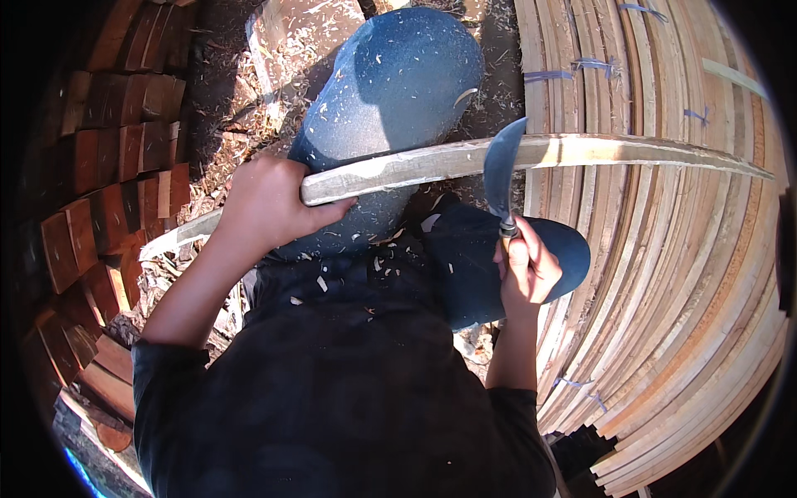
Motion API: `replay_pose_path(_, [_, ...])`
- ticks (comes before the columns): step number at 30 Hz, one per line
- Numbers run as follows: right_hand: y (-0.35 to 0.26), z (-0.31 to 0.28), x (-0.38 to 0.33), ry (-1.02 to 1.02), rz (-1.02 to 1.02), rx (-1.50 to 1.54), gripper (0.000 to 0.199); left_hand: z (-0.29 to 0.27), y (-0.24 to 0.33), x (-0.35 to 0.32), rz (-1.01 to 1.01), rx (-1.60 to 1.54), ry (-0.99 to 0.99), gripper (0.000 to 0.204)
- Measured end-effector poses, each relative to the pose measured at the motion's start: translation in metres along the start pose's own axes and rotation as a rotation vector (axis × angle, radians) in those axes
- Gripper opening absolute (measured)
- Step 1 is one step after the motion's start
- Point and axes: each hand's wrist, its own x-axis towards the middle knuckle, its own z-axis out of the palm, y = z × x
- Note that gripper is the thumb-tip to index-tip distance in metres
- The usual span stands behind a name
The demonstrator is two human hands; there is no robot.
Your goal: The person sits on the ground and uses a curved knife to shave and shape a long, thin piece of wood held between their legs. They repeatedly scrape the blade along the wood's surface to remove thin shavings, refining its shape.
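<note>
A long pale wooden strip (398, 168) lies crosswise over my lap, resting near my raised knee in blue jeans. My left hand (270, 195) is wrapped round the strip toward its left part, thumb along the underside. In my right hand (531, 270) is a knife (501, 170) with a broad curved blade, gripped by its short handle. The blade points up and its upper part crosses in front of the strip; I cannot tell whether it touches the wood. Small pale shavings dot my jeans and dark shirt.
Long sawn wooden strips (647, 274), bundled with purple ties (594, 64), fill the right side. Stacked reddish-brown wood blocks (108, 158) form a wall at the left. Wood shavings (228, 158) cover the ground, with a flat board (311, 37) lying ahead of my knee.
</note>
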Motion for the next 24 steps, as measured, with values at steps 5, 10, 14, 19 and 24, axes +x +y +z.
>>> replay_pose_path(5, [-0.010, -0.007, 0.014, 0.190, 0.145, 0.163, 0.037, -0.001, 0.000, 0.003, -0.021, -0.037, -0.010, 0.048])
replay_pose_path(10, [-0.014, -0.011, 0.020, 0.379, 0.240, 0.414, 0.033, 0.004, -0.002, 0.000, -0.010, 0.034, 0.013, 0.049])
replay_pose_path(14, [-0.019, 0.016, -0.008, -0.139, 0.188, 0.014, 0.032, -0.003, 0.002, -0.001, -0.010, 0.031, 0.004, 0.050])
replay_pose_path(19, [-0.010, 0.005, 0.006, 0.509, 0.245, 0.503, 0.040, 0.008, -0.002, -0.002, -0.002, 0.019, 0.043, 0.051])
replay_pose_path(24, [-0.001, -0.012, -0.012, 0.285, 0.179, 0.124, 0.041, 0.000, -0.001, -0.003, -0.016, 0.037, 0.025, 0.049])
